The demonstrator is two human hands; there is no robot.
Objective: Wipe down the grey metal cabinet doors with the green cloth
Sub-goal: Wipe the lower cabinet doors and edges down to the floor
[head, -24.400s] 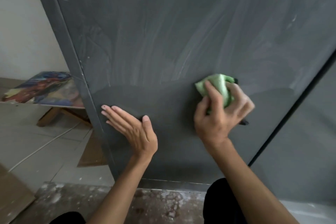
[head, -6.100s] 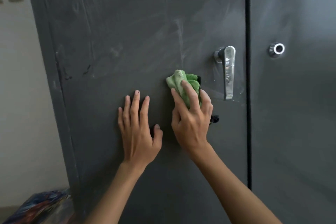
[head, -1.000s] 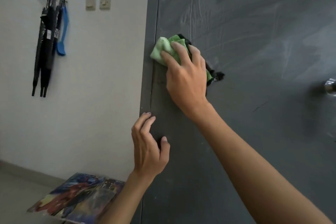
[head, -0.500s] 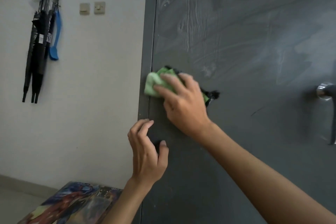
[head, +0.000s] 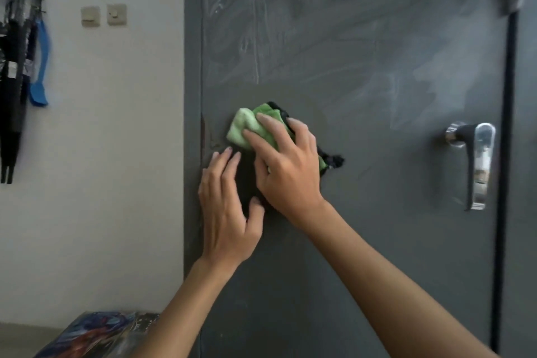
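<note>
The grey metal cabinet door [head: 363, 67] fills most of the view, streaked with pale wipe marks in its upper part. My right hand [head: 286, 166] presses a bunched green cloth [head: 250, 125] with a dark edge flat against the door, near its left edge. My left hand [head: 226, 206] rests open on the door just below and left of the cloth, fingers spread, its fingertips close to the right hand. A chrome lever handle [head: 476, 163] sits to the right, beside the dark gap to the second door [head: 526, 154].
A white wall [head: 101, 183] lies to the left with two light switches [head: 103, 14] and dark umbrellas [head: 14, 81] hanging from a rail. A colourful printed panel [head: 96, 334] lies low at the bottom left.
My right hand and the cloth have slid down and then rightwards along the door's left edge. The left hand has moved up closer to it. The view has shifted right, showing the handle.
</note>
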